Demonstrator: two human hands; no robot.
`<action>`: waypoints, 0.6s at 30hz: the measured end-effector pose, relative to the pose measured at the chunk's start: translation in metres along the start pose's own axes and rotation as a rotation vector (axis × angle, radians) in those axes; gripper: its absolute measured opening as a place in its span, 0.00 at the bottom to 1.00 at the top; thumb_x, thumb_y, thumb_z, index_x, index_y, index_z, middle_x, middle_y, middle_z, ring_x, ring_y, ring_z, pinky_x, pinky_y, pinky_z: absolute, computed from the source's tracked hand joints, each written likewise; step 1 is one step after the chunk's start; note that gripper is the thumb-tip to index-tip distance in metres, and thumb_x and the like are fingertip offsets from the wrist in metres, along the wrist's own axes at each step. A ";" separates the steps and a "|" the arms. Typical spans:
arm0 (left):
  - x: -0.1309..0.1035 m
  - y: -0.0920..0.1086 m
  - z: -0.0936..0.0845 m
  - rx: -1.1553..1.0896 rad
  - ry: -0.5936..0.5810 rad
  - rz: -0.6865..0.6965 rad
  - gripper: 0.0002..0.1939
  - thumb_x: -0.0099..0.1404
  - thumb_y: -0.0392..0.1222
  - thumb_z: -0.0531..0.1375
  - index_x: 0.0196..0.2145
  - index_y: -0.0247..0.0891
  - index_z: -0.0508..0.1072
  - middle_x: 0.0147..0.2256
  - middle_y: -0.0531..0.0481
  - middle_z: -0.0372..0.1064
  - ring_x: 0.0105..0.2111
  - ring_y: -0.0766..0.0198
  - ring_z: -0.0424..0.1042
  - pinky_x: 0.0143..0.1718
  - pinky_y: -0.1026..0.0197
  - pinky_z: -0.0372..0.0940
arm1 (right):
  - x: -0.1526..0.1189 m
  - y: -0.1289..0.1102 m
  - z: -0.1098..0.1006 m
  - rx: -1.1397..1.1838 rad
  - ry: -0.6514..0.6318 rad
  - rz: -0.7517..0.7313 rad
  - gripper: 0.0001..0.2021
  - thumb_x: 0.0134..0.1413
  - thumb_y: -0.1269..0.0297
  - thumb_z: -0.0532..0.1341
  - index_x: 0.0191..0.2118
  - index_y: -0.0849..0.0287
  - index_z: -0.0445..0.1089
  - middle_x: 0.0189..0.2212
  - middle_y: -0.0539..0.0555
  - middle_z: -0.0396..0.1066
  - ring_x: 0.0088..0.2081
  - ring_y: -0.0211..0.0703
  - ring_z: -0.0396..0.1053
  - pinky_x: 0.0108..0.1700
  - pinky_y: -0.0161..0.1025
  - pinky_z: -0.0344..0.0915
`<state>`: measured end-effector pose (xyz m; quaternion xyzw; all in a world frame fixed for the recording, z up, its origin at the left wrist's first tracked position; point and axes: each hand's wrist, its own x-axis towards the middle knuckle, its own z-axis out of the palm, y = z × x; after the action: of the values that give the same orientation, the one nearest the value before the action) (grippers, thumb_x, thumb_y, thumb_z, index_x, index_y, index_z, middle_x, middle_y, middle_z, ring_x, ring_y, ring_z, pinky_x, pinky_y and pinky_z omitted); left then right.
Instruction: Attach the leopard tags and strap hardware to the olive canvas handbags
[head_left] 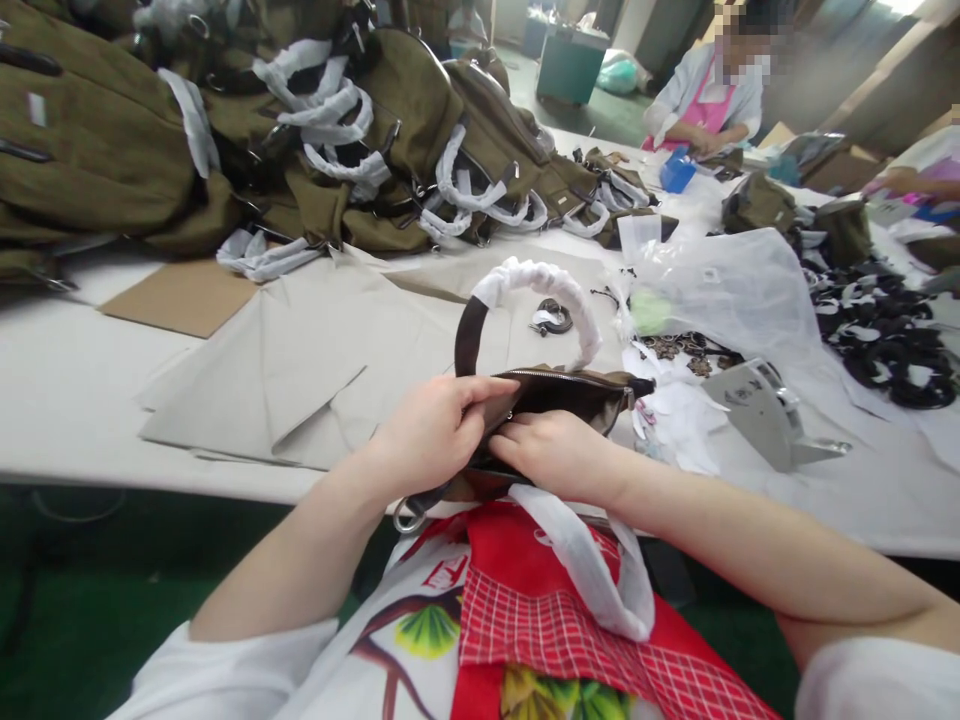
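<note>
So, we've got a brown-green bag (592, 400) right in front of us, at the near edge of the white table (75, 420); its zip (555, 374) is undone and its mouth gapes, dark inside. Our L hand (431, 430) is nearly closed on the bag's L edge — thumb and first finger at the rim by the zip; our R hand (555, 452) is half curled, w/ its fingers dipped in the bag's mouth and the tips out of sight, so we can't tell if it has hold of anything in there. The far handle (547, 272) stands up in a loop, mostly wrapped in white, w/ a dark bare bit at the L end; the near handle (585, 555), wrapped in white too, hangs over our red apron (487, 545).

Gray sheets (225, 385) lie flat, L of the bag; a brown card (180, 298) sits past them, next to a big pile of green bags (90, 130) w/ white-wrapped handles; a small dark coil (555, 318) shows thru the far handle's loop. On the R we see a clear plastic sack (742, 280), a gray tool (757, 410) and a heap of black straps (892, 335); farther off — across the table — a co-worker (671, 105) in a pink apron (714, 110) has hands low, near a blue thing (677, 170).
</note>
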<state>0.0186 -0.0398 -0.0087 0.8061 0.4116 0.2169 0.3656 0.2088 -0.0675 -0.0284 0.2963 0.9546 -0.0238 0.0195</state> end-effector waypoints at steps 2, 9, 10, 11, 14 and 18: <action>0.001 -0.001 -0.001 0.017 0.011 -0.009 0.23 0.62 0.32 0.50 0.52 0.38 0.74 0.51 0.52 0.74 0.49 0.61 0.73 0.56 0.60 0.65 | -0.003 -0.001 0.001 -0.019 0.076 -0.035 0.09 0.65 0.69 0.52 0.38 0.60 0.70 0.36 0.56 0.73 0.38 0.44 0.69 0.35 0.39 0.64; 0.003 -0.006 -0.003 0.013 0.036 -0.051 0.23 0.61 0.33 0.50 0.52 0.38 0.74 0.50 0.51 0.74 0.49 0.60 0.74 0.56 0.59 0.65 | -0.004 -0.006 -0.004 -0.042 0.191 0.015 0.12 0.67 0.70 0.50 0.37 0.62 0.70 0.42 0.59 0.72 0.42 0.45 0.67 0.38 0.39 0.66; 0.003 -0.006 -0.003 0.012 0.035 -0.052 0.23 0.62 0.33 0.51 0.52 0.38 0.74 0.50 0.51 0.75 0.48 0.60 0.74 0.56 0.59 0.65 | -0.003 -0.006 -0.003 -0.039 0.191 0.028 0.12 0.67 0.70 0.50 0.37 0.62 0.70 0.42 0.59 0.72 0.41 0.45 0.67 0.38 0.39 0.65; 0.004 -0.006 -0.003 0.009 0.032 -0.052 0.23 0.62 0.33 0.51 0.52 0.38 0.74 0.50 0.51 0.75 0.48 0.60 0.74 0.55 0.59 0.66 | -0.003 -0.006 -0.003 -0.036 0.192 0.036 0.12 0.67 0.70 0.50 0.37 0.62 0.69 0.41 0.59 0.72 0.41 0.45 0.67 0.38 0.39 0.65; 0.005 -0.006 -0.003 -0.004 0.031 -0.051 0.23 0.62 0.33 0.51 0.52 0.38 0.74 0.49 0.51 0.75 0.47 0.60 0.75 0.55 0.60 0.66 | -0.002 -0.006 -0.001 -0.030 0.183 0.050 0.11 0.66 0.71 0.50 0.37 0.62 0.69 0.39 0.59 0.71 0.41 0.45 0.66 0.37 0.39 0.64; 0.006 -0.008 -0.002 -0.048 0.042 -0.068 0.21 0.63 0.35 0.53 0.51 0.37 0.74 0.49 0.50 0.75 0.46 0.60 0.75 0.54 0.61 0.67 | 0.000 -0.005 -0.001 -0.052 0.157 0.072 0.08 0.65 0.70 0.52 0.36 0.61 0.68 0.39 0.58 0.70 0.40 0.46 0.65 0.36 0.39 0.63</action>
<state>0.0172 -0.0307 -0.0133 0.7780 0.4408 0.2311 0.3834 0.2055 -0.0715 -0.0272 0.3310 0.9422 0.0249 -0.0468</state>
